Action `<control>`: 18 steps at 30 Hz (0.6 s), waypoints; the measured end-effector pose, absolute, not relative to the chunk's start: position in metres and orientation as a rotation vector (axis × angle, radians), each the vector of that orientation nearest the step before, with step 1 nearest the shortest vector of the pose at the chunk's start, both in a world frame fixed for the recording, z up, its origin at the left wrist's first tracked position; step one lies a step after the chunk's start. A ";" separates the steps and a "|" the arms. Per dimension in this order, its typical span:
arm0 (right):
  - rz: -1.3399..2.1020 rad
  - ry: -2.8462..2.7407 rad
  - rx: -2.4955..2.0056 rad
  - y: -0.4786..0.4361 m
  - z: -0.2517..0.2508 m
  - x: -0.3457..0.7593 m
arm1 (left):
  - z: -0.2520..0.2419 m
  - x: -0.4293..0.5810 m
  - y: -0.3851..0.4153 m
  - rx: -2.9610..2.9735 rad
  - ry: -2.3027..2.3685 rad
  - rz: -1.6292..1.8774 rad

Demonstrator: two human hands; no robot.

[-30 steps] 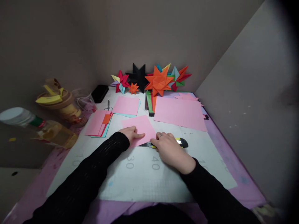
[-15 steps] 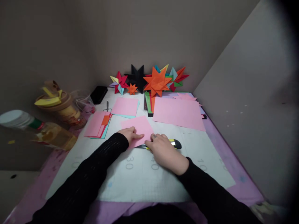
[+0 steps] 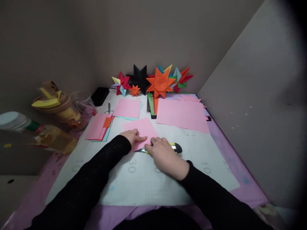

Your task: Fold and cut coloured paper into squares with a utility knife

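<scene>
A pink sheet of paper (image 3: 145, 126) lies turned at an angle near the middle of the white mat. My left hand (image 3: 131, 137) presses on its left part, thumb and fingers stretched out over the paper. At the near right edge, my right hand (image 3: 163, 153) is closed around a black and yellow utility knife (image 3: 177, 148). The knife lies almost flat, its butt end sticking out to the right of the hand. Its blade end points left along the paper's near edge; how far it goes under the paper is hidden.
Pink and blue sheets (image 3: 128, 108), a mixed paper stack (image 3: 96, 127), small scissors (image 3: 109, 108) and a large pink sheet (image 3: 183, 115) surround the work. Folded paper stars (image 3: 161, 82) stand along the wall. A bottle (image 3: 51, 137), a lidded cup (image 3: 64, 107) and a black phone-like object (image 3: 100, 95) are left.
My right hand has slid slightly left with the utility knife along the paper's edge. The left hand stays put on the paper. The whole view has shifted a little.
</scene>
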State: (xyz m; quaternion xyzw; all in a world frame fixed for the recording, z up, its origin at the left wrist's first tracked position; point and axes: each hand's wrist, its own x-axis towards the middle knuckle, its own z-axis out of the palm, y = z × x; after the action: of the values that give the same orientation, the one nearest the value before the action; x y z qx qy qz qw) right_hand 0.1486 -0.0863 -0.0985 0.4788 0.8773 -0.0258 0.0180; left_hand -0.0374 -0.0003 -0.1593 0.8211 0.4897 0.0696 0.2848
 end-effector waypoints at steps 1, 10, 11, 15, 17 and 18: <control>-0.067 2.736 1.482 -0.086 -0.100 0.147 | -0.158 -0.037 0.000 2.212 1.304 0.172; -0.129 2.739 1.481 -0.090 -0.100 0.150 | -0.155 -0.036 0.000 2.248 1.299 0.165; -0.119 2.738 1.488 -0.090 -0.100 0.149 | -0.156 -0.035 0.000 2.236 1.315 0.172; -0.092 2.742 1.476 -0.088 -0.100 0.146 | -0.154 -0.034 -0.001 2.205 1.342 0.184; -0.098 2.740 1.459 -0.088 -0.099 0.146 | -0.153 -0.034 -0.001 2.183 1.339 0.175; -0.104 2.737 1.458 -0.089 -0.099 0.147 | -0.152 -0.034 0.000 2.177 1.337 0.169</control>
State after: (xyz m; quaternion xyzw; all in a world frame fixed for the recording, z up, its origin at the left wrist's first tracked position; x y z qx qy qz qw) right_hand 0.1467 -0.0888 -0.0990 0.4699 0.8819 -0.0336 0.0194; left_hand -0.0340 -0.0004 -0.1521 0.8146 0.5003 0.0633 0.2864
